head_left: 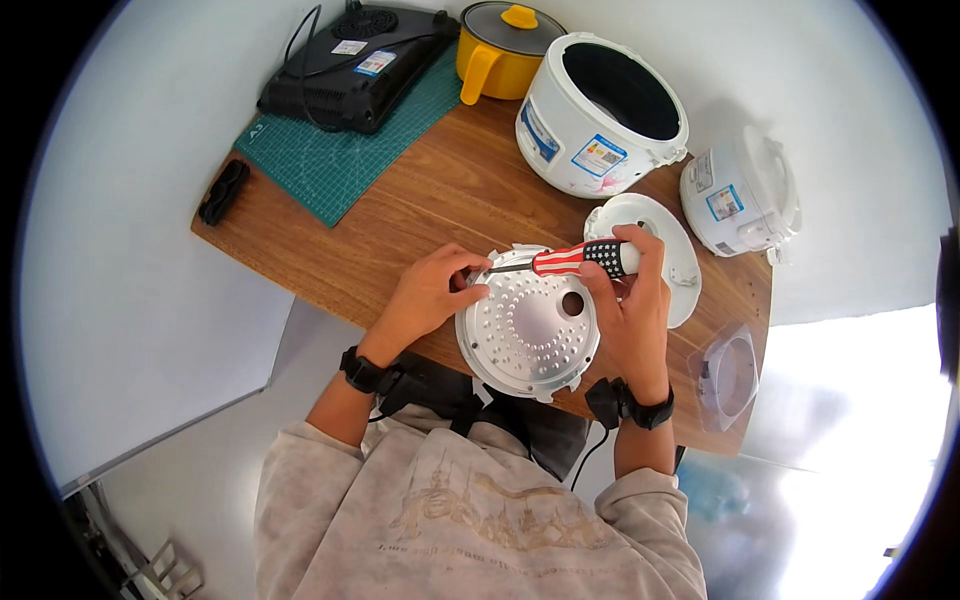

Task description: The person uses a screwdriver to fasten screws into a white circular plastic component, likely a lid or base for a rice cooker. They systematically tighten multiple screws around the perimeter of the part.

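Note:
A round silver lid plate [535, 345], dimpled all over and pierced by a dark round hole, lies at the table's near edge. My left hand [425, 298] pinches its upper left rim, with thumb and fingers closed there. In my right hand [637, 315] is a screwdriver [562, 262], its handle patterned in red and white stripes and white stars on dark blue. The shaft points left, and its tip reaches the rim beside my left fingertips. What the tip touches is hidden by the fingers. Just right of the plate rests a white plastic lid cover [682, 262].
At the back stand a white rice cooker body [555, 165] without its lid, a smaller white cooker [715, 238] and a yellow pot [508, 75]. A black appliance [335, 105] sits on a green cutting mat [345, 180]. A clear plastic piece [708, 385] lies near the right edge.

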Available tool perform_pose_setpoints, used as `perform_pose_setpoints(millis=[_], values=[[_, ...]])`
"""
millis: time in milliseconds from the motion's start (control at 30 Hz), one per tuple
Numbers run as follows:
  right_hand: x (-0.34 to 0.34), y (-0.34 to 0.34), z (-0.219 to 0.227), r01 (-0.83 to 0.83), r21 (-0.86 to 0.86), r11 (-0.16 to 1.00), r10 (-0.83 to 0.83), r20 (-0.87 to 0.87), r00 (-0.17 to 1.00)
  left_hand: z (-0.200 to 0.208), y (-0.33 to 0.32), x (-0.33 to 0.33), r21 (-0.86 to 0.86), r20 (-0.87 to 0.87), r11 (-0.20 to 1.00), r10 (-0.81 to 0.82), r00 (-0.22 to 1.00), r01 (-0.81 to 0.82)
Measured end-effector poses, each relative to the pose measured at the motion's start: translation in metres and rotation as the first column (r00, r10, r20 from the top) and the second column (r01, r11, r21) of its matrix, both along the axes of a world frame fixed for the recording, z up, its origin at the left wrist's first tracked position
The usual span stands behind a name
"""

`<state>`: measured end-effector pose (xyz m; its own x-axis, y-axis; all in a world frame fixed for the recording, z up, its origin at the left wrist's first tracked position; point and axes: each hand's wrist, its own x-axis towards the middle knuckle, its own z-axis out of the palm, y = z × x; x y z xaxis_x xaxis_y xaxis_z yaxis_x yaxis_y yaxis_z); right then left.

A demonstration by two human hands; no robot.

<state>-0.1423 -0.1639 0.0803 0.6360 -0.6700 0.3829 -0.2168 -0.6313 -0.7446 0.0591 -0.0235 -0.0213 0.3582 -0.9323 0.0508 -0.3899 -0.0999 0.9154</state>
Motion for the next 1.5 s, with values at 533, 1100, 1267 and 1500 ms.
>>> perform_pose_setpoints(millis=[533, 1100, 1267, 1500], values=[[0.007, 0.007, 0.008, -0.06, 0.013, 0.998, 0.061, -0.08, 0.995, -0.002, 0.0, -0.004, 0.007, 0.022, 1.0, 0.029, 0.999, -0.03], [0.036, 0.007, 0.056, -0.462, -0.208, 0.862, 0.445, -0.123, 0.887, -0.007, -0.004, -0.016, -0.136, 0.066, 0.983, 0.131, 0.989, -0.122], [0.041, -0.011, 0.053, -0.471, -0.252, 0.845, 0.457, -0.117, 0.882, -0.007, -0.008, -0.018, -0.135, 0.038, 0.981, 0.143, 0.989, -0.136], [0.051, -0.006, 0.053, -0.322, -0.455, 0.83, 0.205, -0.288, 0.935, -0.02, -0.008, -0.023, -0.141, 0.003, 0.971, 0.195, 0.981, -0.193]])
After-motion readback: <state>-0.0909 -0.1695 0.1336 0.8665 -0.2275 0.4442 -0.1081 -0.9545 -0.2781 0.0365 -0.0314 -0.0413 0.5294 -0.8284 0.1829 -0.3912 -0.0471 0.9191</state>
